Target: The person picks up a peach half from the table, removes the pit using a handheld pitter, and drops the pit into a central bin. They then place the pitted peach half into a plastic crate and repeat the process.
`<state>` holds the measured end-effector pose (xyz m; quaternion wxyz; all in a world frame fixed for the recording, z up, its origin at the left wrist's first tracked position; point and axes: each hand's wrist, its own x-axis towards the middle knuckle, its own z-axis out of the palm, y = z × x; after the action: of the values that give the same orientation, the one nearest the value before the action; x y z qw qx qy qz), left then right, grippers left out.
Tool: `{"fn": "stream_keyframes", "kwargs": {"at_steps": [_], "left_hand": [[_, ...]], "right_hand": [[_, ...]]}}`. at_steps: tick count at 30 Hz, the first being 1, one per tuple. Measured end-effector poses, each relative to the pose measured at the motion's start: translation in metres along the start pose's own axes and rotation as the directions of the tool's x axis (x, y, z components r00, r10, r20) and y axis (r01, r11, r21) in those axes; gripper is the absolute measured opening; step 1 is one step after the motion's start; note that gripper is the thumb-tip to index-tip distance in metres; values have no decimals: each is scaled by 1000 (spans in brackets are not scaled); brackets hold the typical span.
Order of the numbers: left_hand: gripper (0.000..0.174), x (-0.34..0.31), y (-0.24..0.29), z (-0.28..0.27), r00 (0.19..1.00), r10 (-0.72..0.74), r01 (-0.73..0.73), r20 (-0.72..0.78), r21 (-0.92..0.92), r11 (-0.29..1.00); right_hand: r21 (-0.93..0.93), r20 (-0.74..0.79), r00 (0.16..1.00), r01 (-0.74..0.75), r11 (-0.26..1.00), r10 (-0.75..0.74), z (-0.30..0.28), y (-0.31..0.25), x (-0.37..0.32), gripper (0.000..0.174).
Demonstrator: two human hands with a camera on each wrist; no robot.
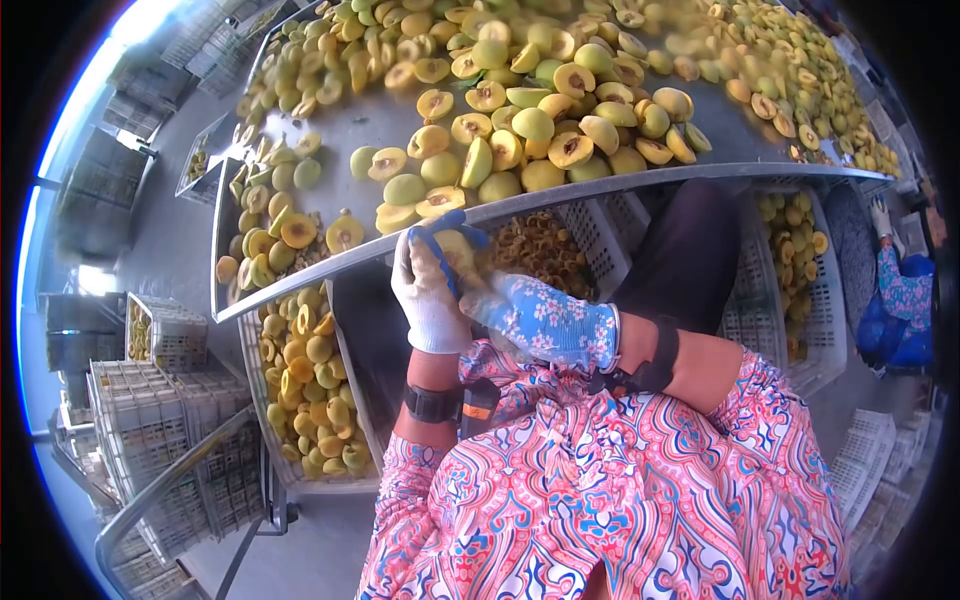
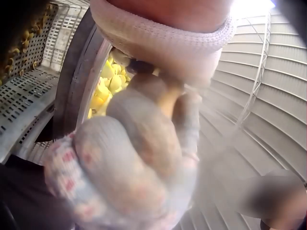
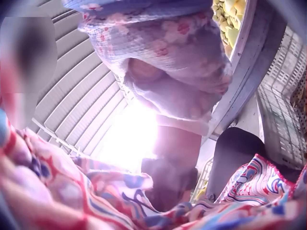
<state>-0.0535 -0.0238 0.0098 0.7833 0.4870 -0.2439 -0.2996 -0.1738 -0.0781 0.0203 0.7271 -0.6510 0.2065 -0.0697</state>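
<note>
The yellow fruit (image 1: 458, 252) hangs just under the metal table's rim (image 1: 620, 190). The left hand (image 1: 428, 296), in a white glove, holds it with fingers curled round it. A blue strip (image 1: 445, 228) loops over the fruit's top; whether it is a tool or part of the glove I cannot tell. The right hand (image 1: 545, 320), in a blue flowered glove, meets the fruit from 4 o'clock with its fingers curled together against it. At 12 o'clock, halved fruit (image 1: 520, 140) crowds the table right up to the rim. At 2 o'clock, under the rim, a white crate (image 1: 600, 235) holds brown pieces (image 1: 540, 250). At 8 o'clock, a second crate (image 1: 330, 484) is full of fruit, with bare floor (image 1: 320, 550) below it.
</note>
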Motion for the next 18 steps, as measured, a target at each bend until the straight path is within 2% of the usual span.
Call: {"fn": "stream_keyframes", "kwargs": {"at_steps": [1, 2, 3, 6, 7, 8, 9, 10, 11, 12, 13, 15, 16, 18], "left_hand": [[47, 1, -1, -3, 999, -4, 5, 33, -20, 1000], [49, 1, -1, -8, 998, -10, 12, 61, -38, 999], [52, 1, -2, -12, 996, -13, 18, 91, -55, 998], [61, 5, -14, -22, 960, -32, 92, 277, -206, 974], [70, 3, -20, -26, 960, -82, 138, 268, -194, 971], [69, 5, -26, -26, 945, -126, 211, 301, -270, 939], [67, 4, -26, -21, 945, -223, 284, 238, -267, 921], [62, 8, -33, -25, 965, -261, 259, 22, -232, 938], [56, 13, -34, -28, 925, -379, 347, 18, -446, 825], [50, 9, -24, -38, 918, -392, 343, -56, -379, 859], [47, 2, -5, -42, 951, -295, 261, -94, -270, 927], [41, -7, 11, -66, 989, -89, 79, -115, -92, 993], [37, -11, 25, -85, 991, -59, 54, -120, -43, 998], [33, -18, 32, -136, 947, 24, 51, -320, 223, 974]], "right_hand": [[193, 92, 988, -141, 971, 126, -4, -7, -2, 27], [364, 209, 951, -293, 884, 230, -7, -12, -5, 27], [499, 339, 891, -442, 745, 302, -10, -15, -6, 28], [625, 526, 814, -567, 537, 247, -14, -16, -5, 27], [641, 512, 833, -533, 552, 209, -16, -22, -9, 28], [658, 506, 835, -536, 529, 216, -18, -17, -10, 30], [663, 518, 827, -550, 508, 218, -19, -10, -9, 32], [637, 509, 850, -477, 606, 135, -23, -12, -16, 37], [624, 518, 846, -473, 622, 124, -25, -13, -18, 41], [634, 518, 848, -470, 614, 113, -32, -7, -19, 41], [626, 408, 893, -426, 653, 192, -34, -12, -22, 41], [561, 356, 897, -429, 708, 261, -52, 2, -17, 40], [499, 329, 893, -439, 747, 306, -58, 9, -15, 40], [263, 199, 867, -497, 827, 457, -65, 20, -10, 40]]}}
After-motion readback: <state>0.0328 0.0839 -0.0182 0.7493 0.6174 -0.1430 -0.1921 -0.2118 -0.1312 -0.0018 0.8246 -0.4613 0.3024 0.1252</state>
